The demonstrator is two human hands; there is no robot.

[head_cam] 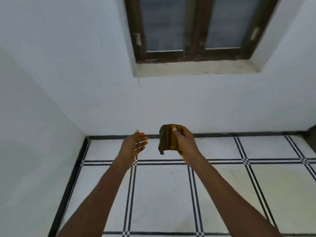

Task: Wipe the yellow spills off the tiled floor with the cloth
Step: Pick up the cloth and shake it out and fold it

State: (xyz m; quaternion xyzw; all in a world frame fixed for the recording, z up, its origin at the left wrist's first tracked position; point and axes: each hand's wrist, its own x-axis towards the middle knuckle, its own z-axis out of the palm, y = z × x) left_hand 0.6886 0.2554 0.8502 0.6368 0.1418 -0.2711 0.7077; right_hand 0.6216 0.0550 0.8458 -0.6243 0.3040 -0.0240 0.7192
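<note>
A folded dark green and orange-brown cloth [166,139] is held up in the air in front of me, gripped by my right hand [183,141] with the thumb on its front face. My left hand [136,144] is raised just to the left of the cloth, fingers spread, palm turned toward it, a short gap away and holding nothing. Below both arms lies the white tiled floor [159,194] with dark double lines between tiles. A faint yellowish tint shows on the tile at the right [280,190]; no distinct yellow spill stands out elsewhere.
Pale walls meet in a corner at the left, with a dark skirting strip [75,170] along the floor's edge. A dark wooden window [195,28] with a sill sits high on the far wall. A dark edge [310,135] shows at the far right.
</note>
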